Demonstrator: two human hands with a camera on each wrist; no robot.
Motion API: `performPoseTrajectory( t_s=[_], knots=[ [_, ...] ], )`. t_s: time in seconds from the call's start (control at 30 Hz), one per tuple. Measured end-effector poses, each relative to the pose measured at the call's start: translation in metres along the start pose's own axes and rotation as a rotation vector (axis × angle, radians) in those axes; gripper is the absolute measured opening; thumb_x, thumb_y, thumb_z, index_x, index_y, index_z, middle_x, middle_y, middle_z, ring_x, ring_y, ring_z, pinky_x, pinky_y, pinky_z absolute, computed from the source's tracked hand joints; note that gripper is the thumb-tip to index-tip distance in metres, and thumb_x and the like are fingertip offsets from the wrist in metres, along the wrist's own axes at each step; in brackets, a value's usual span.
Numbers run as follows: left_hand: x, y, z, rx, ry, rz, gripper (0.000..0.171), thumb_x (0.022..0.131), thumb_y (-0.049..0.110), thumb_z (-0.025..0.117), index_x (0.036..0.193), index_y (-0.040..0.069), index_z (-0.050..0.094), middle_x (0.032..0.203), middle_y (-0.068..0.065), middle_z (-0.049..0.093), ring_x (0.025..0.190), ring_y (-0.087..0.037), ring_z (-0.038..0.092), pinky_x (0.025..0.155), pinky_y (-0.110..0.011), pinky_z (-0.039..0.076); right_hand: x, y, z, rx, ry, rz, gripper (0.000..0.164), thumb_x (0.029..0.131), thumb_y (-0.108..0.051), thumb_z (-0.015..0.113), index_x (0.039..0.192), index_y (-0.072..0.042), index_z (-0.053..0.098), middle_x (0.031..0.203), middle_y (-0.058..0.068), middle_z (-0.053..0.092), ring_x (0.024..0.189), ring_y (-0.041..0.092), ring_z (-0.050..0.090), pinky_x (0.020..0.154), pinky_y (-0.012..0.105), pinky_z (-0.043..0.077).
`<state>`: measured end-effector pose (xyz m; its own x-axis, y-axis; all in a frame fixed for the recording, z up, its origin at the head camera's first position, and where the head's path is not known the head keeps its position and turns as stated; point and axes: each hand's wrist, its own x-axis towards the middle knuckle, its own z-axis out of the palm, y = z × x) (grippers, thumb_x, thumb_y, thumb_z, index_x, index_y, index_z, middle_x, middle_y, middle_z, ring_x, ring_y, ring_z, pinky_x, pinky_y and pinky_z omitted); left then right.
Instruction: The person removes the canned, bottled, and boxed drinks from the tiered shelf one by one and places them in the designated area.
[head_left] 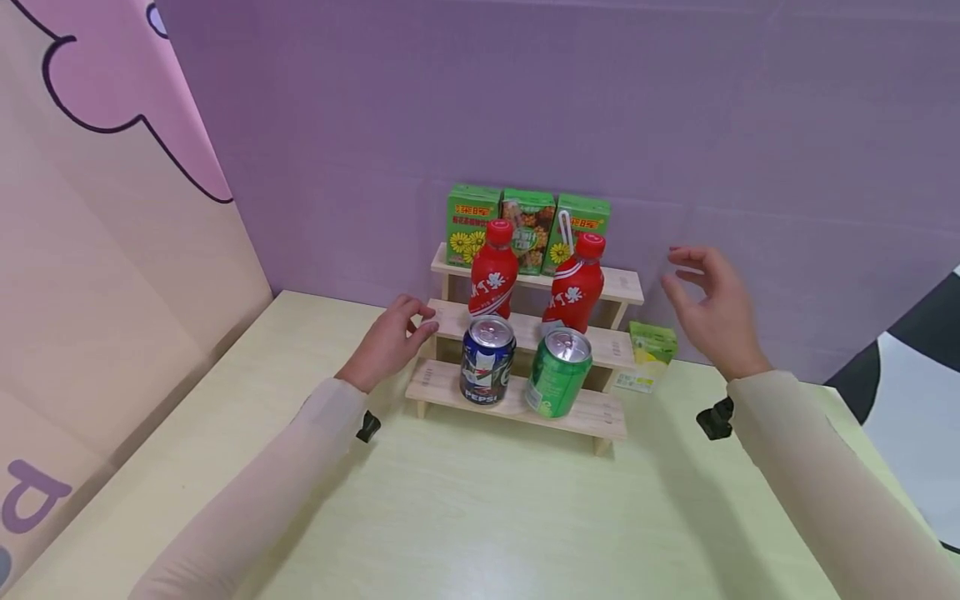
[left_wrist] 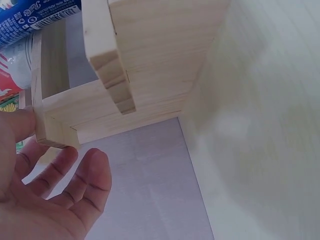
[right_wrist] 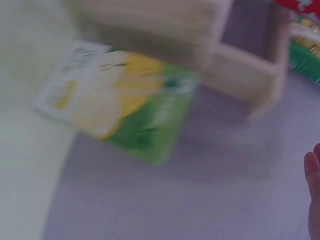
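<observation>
A three-step wooden display stand (head_left: 517, 412) stands on the table against the purple backdrop. My left hand (head_left: 392, 343) is at the left end of its middle step. In the left wrist view, that hand (left_wrist: 55, 180) pinches the step's end between thumb and fingers, with the other fingers bent loosely below. My right hand (head_left: 712, 312) hovers in the air right of the stand, fingers loosely bent, holding nothing. Below and left of it, a green-and-yellow drink carton (head_left: 647, 357) stands beside the stand; it is blurred in the right wrist view.
Several green cartons (head_left: 474, 225) line the top step. Two red bottles (head_left: 495, 279) occupy the middle one. A blue Pepsi can (head_left: 487, 362) and a green can (head_left: 558, 375) stand on the bottom step. A patterned panel (head_left: 97, 250) borders the table's left side.
</observation>
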<state>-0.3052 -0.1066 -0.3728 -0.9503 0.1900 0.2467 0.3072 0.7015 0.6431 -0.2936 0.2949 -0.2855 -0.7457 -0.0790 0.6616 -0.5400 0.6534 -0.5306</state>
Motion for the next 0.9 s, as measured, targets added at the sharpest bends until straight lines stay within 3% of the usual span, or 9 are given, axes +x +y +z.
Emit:
performPoseTrajectory(
  t_s=[0.23, 0.37, 0.67, 0.9],
  knots=[
    [-0.001, 0.001, -0.003, 0.011, -0.004, 0.001, 0.028, 0.094, 0.029, 0.058, 0.114, 0.009, 0.059, 0.114, -0.003, 0.048, 0.091, -0.021, 0.05, 0.071, -0.027, 0.05, 0.039, -0.034, 0.018, -0.046, -0.146, -0.003, 0.042, 0.094, -0.019, 0.06, 0.133, -0.008, 0.048, 0.13, 0.01, 0.049, 0.117, 0.03, 0.049, 0.095, 0.048, 0.042],
    [-0.001, 0.003, -0.004, 0.017, -0.007, -0.004, 0.029, 0.094, 0.029, 0.059, 0.114, 0.009, 0.06, 0.112, -0.003, 0.049, 0.091, -0.021, 0.05, 0.073, -0.027, 0.049, 0.055, -0.043, 0.032, -0.043, -0.193, 0.024, 0.042, 0.095, -0.021, 0.058, 0.134, -0.01, 0.048, 0.132, 0.009, 0.046, 0.12, 0.028, 0.047, 0.097, 0.046, 0.041],
    [0.0, 0.001, -0.001, 0.002, -0.003, 0.012, 0.027, 0.093, 0.027, 0.061, 0.113, 0.009, 0.061, 0.109, -0.003, 0.049, 0.088, -0.02, 0.051, 0.071, -0.026, 0.049, 0.07, -0.048, 0.054, 0.008, -0.183, 0.17, 0.037, 0.095, -0.024, 0.057, 0.128, -0.011, 0.046, 0.127, 0.008, 0.049, 0.117, 0.025, 0.05, 0.095, 0.038, 0.043],
    [0.001, -0.002, -0.001, 0.004, 0.01, 0.022, 0.026, 0.093, 0.027, 0.061, 0.112, 0.009, 0.061, 0.11, -0.002, 0.049, 0.088, -0.019, 0.051, 0.071, -0.026, 0.049, 0.07, -0.048, 0.057, 0.033, -0.103, 0.126, 0.029, 0.093, -0.016, 0.06, 0.118, -0.007, 0.05, 0.116, 0.008, 0.055, 0.107, 0.022, 0.054, 0.093, 0.034, 0.045]
  ],
)
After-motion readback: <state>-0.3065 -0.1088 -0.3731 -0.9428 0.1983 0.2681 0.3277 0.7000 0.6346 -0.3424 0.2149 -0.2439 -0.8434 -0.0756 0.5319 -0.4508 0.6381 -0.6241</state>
